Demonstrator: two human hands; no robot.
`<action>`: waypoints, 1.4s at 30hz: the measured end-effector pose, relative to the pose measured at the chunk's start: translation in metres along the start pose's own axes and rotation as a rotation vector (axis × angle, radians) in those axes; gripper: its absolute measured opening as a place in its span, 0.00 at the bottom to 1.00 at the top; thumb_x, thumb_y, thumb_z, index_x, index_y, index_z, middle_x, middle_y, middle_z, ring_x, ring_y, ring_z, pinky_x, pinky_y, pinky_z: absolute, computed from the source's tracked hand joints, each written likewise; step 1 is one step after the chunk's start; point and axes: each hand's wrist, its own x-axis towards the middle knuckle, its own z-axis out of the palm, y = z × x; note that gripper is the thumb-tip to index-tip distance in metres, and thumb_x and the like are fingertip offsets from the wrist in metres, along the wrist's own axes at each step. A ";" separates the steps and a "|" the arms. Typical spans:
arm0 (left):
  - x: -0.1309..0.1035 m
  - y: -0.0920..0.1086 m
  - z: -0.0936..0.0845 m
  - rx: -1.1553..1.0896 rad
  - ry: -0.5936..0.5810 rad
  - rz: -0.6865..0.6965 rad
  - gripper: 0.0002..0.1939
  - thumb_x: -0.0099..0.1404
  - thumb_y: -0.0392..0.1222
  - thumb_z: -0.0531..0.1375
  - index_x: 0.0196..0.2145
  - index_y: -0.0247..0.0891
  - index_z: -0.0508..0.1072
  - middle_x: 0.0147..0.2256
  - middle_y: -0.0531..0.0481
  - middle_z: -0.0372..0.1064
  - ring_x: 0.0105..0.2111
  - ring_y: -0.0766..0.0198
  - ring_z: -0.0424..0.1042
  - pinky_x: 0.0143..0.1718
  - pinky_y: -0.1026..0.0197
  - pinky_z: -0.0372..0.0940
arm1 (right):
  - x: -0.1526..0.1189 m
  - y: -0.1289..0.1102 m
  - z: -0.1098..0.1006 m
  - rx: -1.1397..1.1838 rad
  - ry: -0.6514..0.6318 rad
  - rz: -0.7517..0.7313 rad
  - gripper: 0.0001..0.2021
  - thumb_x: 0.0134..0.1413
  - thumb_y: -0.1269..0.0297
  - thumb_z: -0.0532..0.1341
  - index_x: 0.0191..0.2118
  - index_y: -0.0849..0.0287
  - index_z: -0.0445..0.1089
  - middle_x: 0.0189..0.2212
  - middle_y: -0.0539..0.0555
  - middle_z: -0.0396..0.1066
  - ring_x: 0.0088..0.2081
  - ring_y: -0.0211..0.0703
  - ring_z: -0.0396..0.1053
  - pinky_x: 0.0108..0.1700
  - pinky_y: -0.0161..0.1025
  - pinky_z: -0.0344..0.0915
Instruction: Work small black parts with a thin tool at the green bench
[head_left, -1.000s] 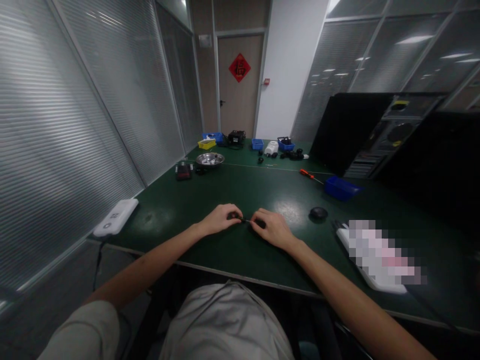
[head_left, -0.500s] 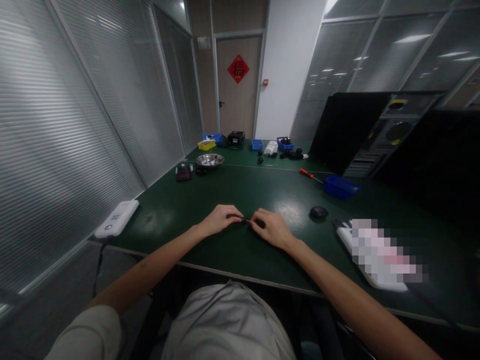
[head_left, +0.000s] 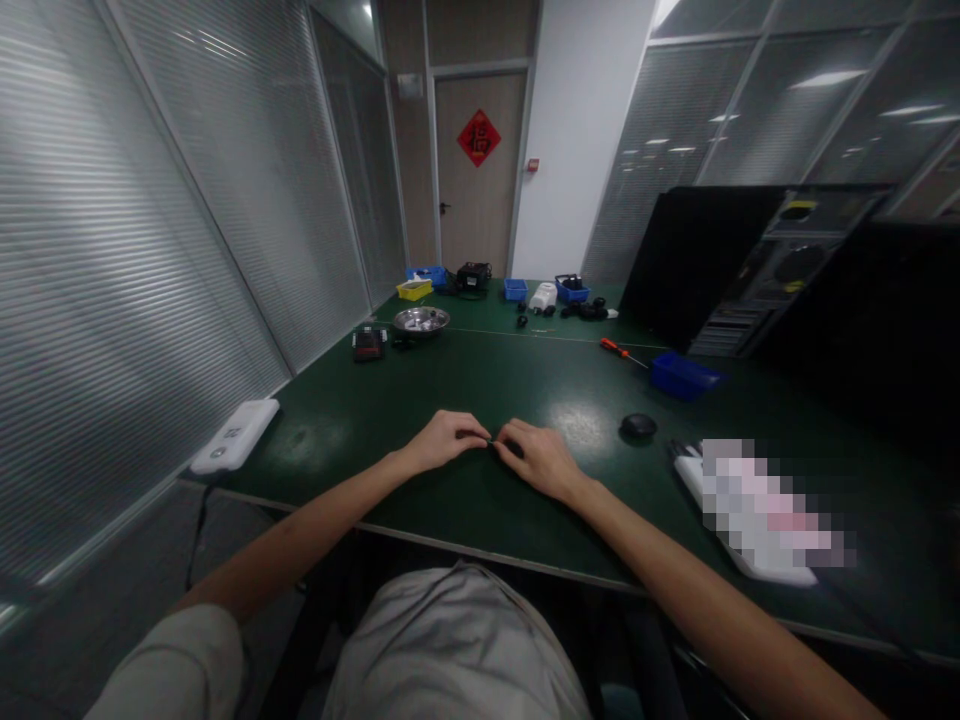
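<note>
Over the near middle of the green table [head_left: 360, 420], my left hand [head_left: 448, 440] and my right hand [head_left: 541, 458] meet almost tip to tip. The fingers of each are closed in a pinch. Between the fingertips there is a tiny dark piece [head_left: 490, 442], too small to name. How much of it lies inside either hand is hidden by the fingers. A black mouse [head_left: 638, 427] sits on the table to the right of my right hand.
An orange screwdriver [head_left: 615, 348] points at a blue bin [head_left: 682, 375] on the right. White devices lie at left [head_left: 236, 436] and right [head_left: 739, 530]. Farther back are a metal dish [head_left: 421, 321], a yellow tray [head_left: 414, 290] and small blue bins [head_left: 515, 290].
My right hand's fingertips have come slightly closer to my left hand's, and the gap between them is narrower. The thin light piece seen there before hardly shows now.
</note>
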 end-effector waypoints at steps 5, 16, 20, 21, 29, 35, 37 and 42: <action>0.000 -0.004 0.002 -0.055 0.037 -0.047 0.10 0.68 0.46 0.65 0.43 0.41 0.83 0.41 0.47 0.79 0.40 0.61 0.77 0.45 0.60 0.67 | 0.001 0.002 0.002 0.010 -0.001 -0.009 0.09 0.73 0.58 0.55 0.44 0.54 0.70 0.40 0.52 0.73 0.36 0.41 0.71 0.36 0.36 0.58; 0.004 -0.015 -0.004 -0.032 0.091 -0.118 0.13 0.68 0.50 0.65 0.44 0.40 0.83 0.42 0.46 0.77 0.36 0.62 0.73 0.38 0.60 0.66 | 0.001 0.001 0.000 -0.004 -0.008 0.006 0.08 0.72 0.58 0.56 0.43 0.54 0.69 0.40 0.51 0.73 0.35 0.40 0.70 0.35 0.36 0.57; 0.009 -0.028 -0.004 0.117 0.067 -0.120 0.11 0.69 0.48 0.65 0.43 0.41 0.83 0.41 0.47 0.75 0.39 0.60 0.72 0.42 0.59 0.65 | 0.001 0.002 0.001 0.027 0.001 0.018 0.08 0.72 0.59 0.56 0.43 0.54 0.70 0.40 0.51 0.73 0.36 0.40 0.70 0.36 0.36 0.58; 0.009 -0.029 -0.004 0.149 0.050 -0.101 0.11 0.69 0.48 0.65 0.43 0.41 0.83 0.41 0.47 0.75 0.41 0.60 0.72 0.44 0.58 0.65 | 0.001 0.002 0.001 0.032 0.006 0.022 0.08 0.72 0.59 0.56 0.42 0.54 0.70 0.40 0.51 0.73 0.36 0.40 0.71 0.36 0.36 0.58; -0.002 -0.003 -0.005 0.199 0.033 0.069 0.13 0.74 0.49 0.60 0.49 0.42 0.79 0.47 0.46 0.73 0.50 0.58 0.71 0.54 0.56 0.64 | 0.000 0.004 -0.001 0.082 0.052 0.046 0.08 0.71 0.58 0.57 0.41 0.53 0.71 0.39 0.51 0.73 0.36 0.41 0.71 0.39 0.37 0.61; -0.003 -0.005 -0.006 0.214 0.013 0.008 0.12 0.72 0.49 0.62 0.46 0.40 0.78 0.48 0.46 0.74 0.50 0.58 0.72 0.53 0.55 0.66 | 0.000 0.007 0.001 0.107 0.079 0.051 0.09 0.71 0.58 0.57 0.40 0.53 0.71 0.39 0.51 0.73 0.36 0.41 0.71 0.40 0.37 0.63; -0.001 -0.006 -0.005 0.230 -0.029 -0.008 0.13 0.73 0.48 0.60 0.49 0.41 0.77 0.47 0.46 0.75 0.47 0.59 0.73 0.51 0.56 0.67 | 0.000 0.009 0.002 0.112 0.084 0.054 0.09 0.71 0.58 0.57 0.40 0.53 0.71 0.39 0.51 0.74 0.36 0.42 0.71 0.40 0.37 0.63; 0.000 -0.021 -0.019 0.369 -0.128 0.080 0.17 0.77 0.44 0.54 0.59 0.42 0.73 0.52 0.44 0.73 0.53 0.58 0.71 0.55 0.55 0.65 | 0.000 0.010 0.002 0.113 0.084 0.063 0.08 0.70 0.59 0.58 0.40 0.53 0.71 0.39 0.51 0.74 0.37 0.42 0.71 0.40 0.37 0.63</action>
